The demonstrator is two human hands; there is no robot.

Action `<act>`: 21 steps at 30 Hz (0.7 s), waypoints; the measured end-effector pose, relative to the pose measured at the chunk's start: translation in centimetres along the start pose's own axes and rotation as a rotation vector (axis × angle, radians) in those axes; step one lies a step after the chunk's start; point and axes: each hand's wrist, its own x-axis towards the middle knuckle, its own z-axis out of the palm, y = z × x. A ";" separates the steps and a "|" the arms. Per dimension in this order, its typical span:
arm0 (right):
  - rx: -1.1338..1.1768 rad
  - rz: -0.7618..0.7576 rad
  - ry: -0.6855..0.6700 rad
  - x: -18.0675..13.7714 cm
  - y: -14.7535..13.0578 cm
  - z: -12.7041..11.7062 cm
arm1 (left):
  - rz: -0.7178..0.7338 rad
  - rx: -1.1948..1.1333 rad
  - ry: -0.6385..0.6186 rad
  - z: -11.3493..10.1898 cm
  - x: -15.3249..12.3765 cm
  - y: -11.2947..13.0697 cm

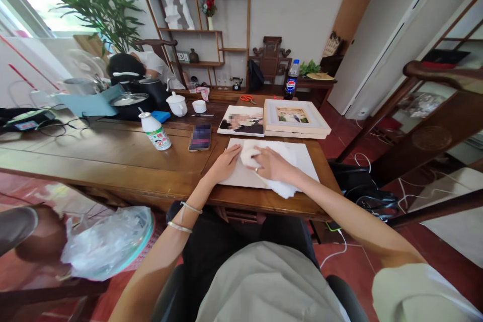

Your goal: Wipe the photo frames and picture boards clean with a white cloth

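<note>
A flat white board (308, 163) lies near the front edge of the wooden table. My right hand (275, 165), a ring on one finger, grips a fluffy white cloth (284, 188) and presses it on the board. Part of the cloth bunches up ahead of my fingers, and a loose end trails toward the table's front edge. My left hand (225, 163) rests flat on the board's left side, fingers stretched out beside the cloth and holding nothing. Just beyond the board are a photo print (241, 122) and a white box-like frame (317, 123) with a picture in it.
On the wooden table (181, 171) stand a phone (200, 137), a white bottle (155, 132), a white teapot (177, 105), a small white cup (199, 106), orange-handled scissors (248, 98) and a cola bottle (292, 80). A bag-lined bin (109, 241) is at lower left. Another person (151, 63) sits across the table.
</note>
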 end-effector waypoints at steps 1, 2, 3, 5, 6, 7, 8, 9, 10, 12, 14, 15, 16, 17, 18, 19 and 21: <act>-0.021 0.035 0.011 0.9 0.6 0.1 | -0.003 -0.001 -0.003 0.0 0.0 -0.1; -0.035 0.059 0.019 1.8 1.1 0.1 | -0.004 -0.002 -0.009 0.1 0.1 -0.1; -0.043 0.076 0.025 2.5 1.4 0.2 | -0.005 -0.002 -0.013 0.1 0.1 -0.2; -0.056 0.098 0.031 3.5 1.5 0.3 | -0.007 -0.001 -0.016 0.1 0.1 -0.2; -0.064 0.103 0.030 3.7 1.3 0.4 | -0.008 -0.002 -0.016 0.1 0.1 -0.2; -0.071 0.102 0.026 3.7 1.0 0.5 | -0.008 -0.003 -0.015 0.0 0.1 -0.1; -0.076 0.094 0.019 3.4 0.5 0.6 | -0.005 -0.006 -0.017 0.0 0.1 0.0; -0.079 0.075 0.007 3.0 -0.1 0.7 | 0.001 -0.008 -0.020 -0.1 0.1 0.1; -0.079 0.044 -0.007 2.3 -0.9 0.8 | 0.011 -0.009 -0.025 -0.1 0.1 0.1; -0.076 -0.048 -0.033 0.4 -2.6 0.9 | 0.033 -0.012 -0.032 -0.3 0.0 0.3; -0.073 -0.158 -0.051 -1.7 -4.3 0.9 | 0.034 -0.011 -0.031 -0.3 -0.1 0.2; -0.071 -0.205 -0.056 -2.6 -5.0 0.8 | 0.027 -0.011 -0.029 -0.4 -0.1 0.2; -0.067 -0.239 -0.059 -3.4 -5.5 0.8 | 0.018 -0.012 -0.029 -0.4 -0.1 0.2; -0.059 -0.259 -0.061 -3.9 -5.9 0.6 | 0.010 -0.013 -0.030 -0.4 -0.2 0.1; -0.049 -0.261 -0.063 -4.2 -5.9 0.5 | 0.006 -0.014 -0.032 -0.4 -0.2 0.1; -0.042 -0.248 -0.064 -4.2 -5.8 0.4 | 0.005 -0.016 -0.032 -0.3 -0.1 0.0; -0.042 -0.186 -0.061 -3.4 -4.8 0.1 | 0.006 -0.018 -0.028 -0.2 0.0 0.0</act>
